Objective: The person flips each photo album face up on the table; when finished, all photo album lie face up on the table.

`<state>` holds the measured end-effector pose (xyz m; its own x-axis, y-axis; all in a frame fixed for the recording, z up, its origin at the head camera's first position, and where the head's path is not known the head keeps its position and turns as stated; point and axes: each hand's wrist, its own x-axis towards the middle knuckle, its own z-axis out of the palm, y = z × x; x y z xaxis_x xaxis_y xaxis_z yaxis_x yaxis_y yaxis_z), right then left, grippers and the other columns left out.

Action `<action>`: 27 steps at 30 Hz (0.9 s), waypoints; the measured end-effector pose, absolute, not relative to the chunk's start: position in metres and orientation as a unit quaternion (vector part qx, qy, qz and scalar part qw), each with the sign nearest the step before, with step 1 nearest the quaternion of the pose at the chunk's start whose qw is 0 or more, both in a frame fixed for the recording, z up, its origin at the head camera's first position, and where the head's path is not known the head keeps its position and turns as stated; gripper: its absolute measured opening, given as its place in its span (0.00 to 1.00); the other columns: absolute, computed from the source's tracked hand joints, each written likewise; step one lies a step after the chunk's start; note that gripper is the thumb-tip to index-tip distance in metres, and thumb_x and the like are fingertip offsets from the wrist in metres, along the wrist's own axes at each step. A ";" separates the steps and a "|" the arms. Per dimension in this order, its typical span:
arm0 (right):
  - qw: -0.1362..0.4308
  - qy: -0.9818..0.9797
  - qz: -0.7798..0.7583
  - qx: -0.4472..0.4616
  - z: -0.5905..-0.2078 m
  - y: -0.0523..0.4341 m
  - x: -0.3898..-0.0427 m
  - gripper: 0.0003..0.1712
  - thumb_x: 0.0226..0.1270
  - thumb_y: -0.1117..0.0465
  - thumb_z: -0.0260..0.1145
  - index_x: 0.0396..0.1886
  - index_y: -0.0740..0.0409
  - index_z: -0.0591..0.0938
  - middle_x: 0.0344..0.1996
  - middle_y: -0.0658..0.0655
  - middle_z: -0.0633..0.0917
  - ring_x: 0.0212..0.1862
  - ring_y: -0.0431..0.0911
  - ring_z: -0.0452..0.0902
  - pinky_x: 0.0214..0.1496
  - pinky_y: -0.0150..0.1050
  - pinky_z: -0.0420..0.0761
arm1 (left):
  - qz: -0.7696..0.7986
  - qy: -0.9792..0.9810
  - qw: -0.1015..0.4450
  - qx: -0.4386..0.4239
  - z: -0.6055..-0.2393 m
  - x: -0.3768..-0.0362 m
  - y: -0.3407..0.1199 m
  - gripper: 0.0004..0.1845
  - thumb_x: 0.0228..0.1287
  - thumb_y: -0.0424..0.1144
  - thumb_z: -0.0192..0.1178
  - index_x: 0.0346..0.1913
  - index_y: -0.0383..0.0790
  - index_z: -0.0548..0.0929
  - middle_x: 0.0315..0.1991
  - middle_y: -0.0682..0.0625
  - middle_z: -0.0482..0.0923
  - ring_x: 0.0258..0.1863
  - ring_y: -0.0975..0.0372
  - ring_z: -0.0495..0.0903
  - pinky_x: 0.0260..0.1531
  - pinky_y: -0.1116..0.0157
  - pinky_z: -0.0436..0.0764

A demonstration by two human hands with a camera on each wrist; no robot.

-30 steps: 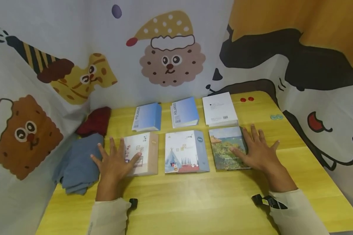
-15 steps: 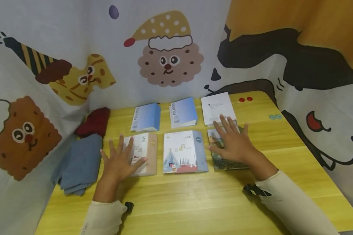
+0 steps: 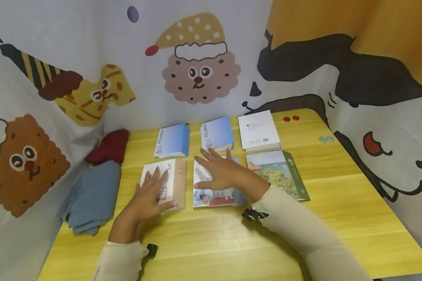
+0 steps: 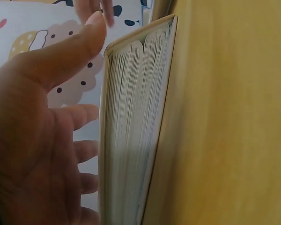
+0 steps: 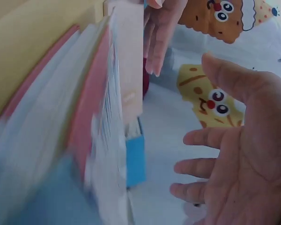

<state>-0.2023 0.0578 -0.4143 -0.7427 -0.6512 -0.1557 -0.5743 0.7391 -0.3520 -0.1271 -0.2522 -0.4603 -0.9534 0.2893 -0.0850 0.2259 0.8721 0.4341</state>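
Six books lie in two rows of three on the yellow table (image 3: 232, 234), and we have both hands spread over the near row. Our left hand (image 3: 151, 195) rests flat, fingers straight, on the white and tan book (image 3: 174, 179) at the left end of that row, with the thumb along its near edge. In the left wrist view the same book (image 4: 131, 140) shows its page edges, our palm (image 4: 33, 154) lying against the cover with the fingers relaxed, gripping nothing.

Our right hand (image 3: 219, 173) reaches across to the middle book with a tent picture (image 3: 214, 197), fingers spread and straight above its cover; we cannot tell whether it touches. The right wrist view is blurred, yet it shows our open palm (image 5: 239, 154) apart from the book's edge (image 5: 103, 140).

To the right of the middle book lies a landscape album (image 3: 281, 173), turned a little askew, with nothing on it. Behind the near row sit two blue books (image 3: 174, 140) (image 3: 218, 134) and a white book (image 3: 260, 130). At the table's left edge lie a folded blue-grey cloth (image 3: 91, 199) and a dark red cloth (image 3: 110, 146). Two red dots (image 3: 290, 118) and two pale green dots (image 3: 326, 139) mark the far right of the tabletop. A cartoon curtain (image 3: 197, 58) hangs behind.
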 end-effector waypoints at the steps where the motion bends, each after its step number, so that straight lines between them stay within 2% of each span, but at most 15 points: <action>1: 0.153 0.917 -0.151 -0.336 -0.416 0.051 -0.205 0.58 0.75 0.22 0.59 0.92 0.42 0.50 0.92 0.57 0.44 0.92 0.61 0.36 0.82 0.84 0.35 | 0.219 0.963 0.074 0.137 -0.461 -0.126 -0.253 0.60 0.66 0.67 0.72 0.90 0.44 0.53 0.90 0.32 0.40 0.87 0.25 0.37 0.73 0.14 0.43; 5: 0.206 0.897 -0.187 -0.344 -0.425 0.028 -0.216 0.57 0.77 0.28 0.62 0.93 0.42 0.49 0.92 0.58 0.44 0.92 0.60 0.35 0.84 0.81 0.33 | 0.222 0.961 0.075 0.146 -0.465 -0.123 -0.255 0.60 0.66 0.66 0.73 0.90 0.44 0.54 0.90 0.32 0.43 0.87 0.25 0.38 0.73 0.14 0.44; 8: 0.222 0.890 -0.189 -0.349 -0.431 0.017 -0.224 0.57 0.77 0.30 0.63 0.93 0.44 0.49 0.92 0.60 0.45 0.92 0.62 0.36 0.85 0.80 0.33 | 0.221 0.960 0.080 0.153 -0.468 -0.123 -0.256 0.61 0.65 0.66 0.74 0.90 0.45 0.53 0.90 0.33 0.43 0.87 0.26 0.37 0.74 0.15 0.43; 19: 0.219 0.894 -0.161 -0.355 -0.449 -0.006 -0.241 0.56 0.76 0.30 0.65 0.92 0.47 0.53 0.91 0.61 0.50 0.92 0.61 0.39 0.89 0.72 0.33 | 0.215 0.959 0.090 0.159 -0.469 -0.126 -0.255 0.67 0.58 0.66 0.79 0.90 0.43 0.52 0.91 0.33 0.38 0.87 0.25 0.34 0.74 0.15 0.39; 23: 0.221 0.895 -0.170 -0.348 -0.457 -0.008 -0.241 0.59 0.76 0.29 0.65 0.92 0.46 0.49 0.91 0.59 0.50 0.92 0.59 0.35 0.89 0.69 0.28 | 0.218 0.959 0.094 0.156 -0.471 -0.126 -0.254 0.67 0.58 0.67 0.79 0.90 0.43 0.51 0.91 0.33 0.37 0.87 0.26 0.33 0.74 0.15 0.38; 27: 0.217 0.896 -0.170 -0.348 -0.463 -0.009 -0.241 0.60 0.75 0.28 0.65 0.93 0.46 0.48 0.91 0.57 0.51 0.93 0.58 0.34 0.89 0.69 0.28 | 0.213 0.961 0.090 0.150 -0.472 -0.124 -0.252 0.67 0.58 0.68 0.78 0.90 0.43 0.53 0.91 0.34 0.38 0.88 0.27 0.34 0.75 0.16 0.38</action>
<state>-0.2406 -0.0086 -0.4632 -0.6631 -0.6977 -0.2711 -0.5496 0.6997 -0.4564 -0.1242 -0.2523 -0.4724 -0.9392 0.3257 -0.1087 0.2494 0.8647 0.4360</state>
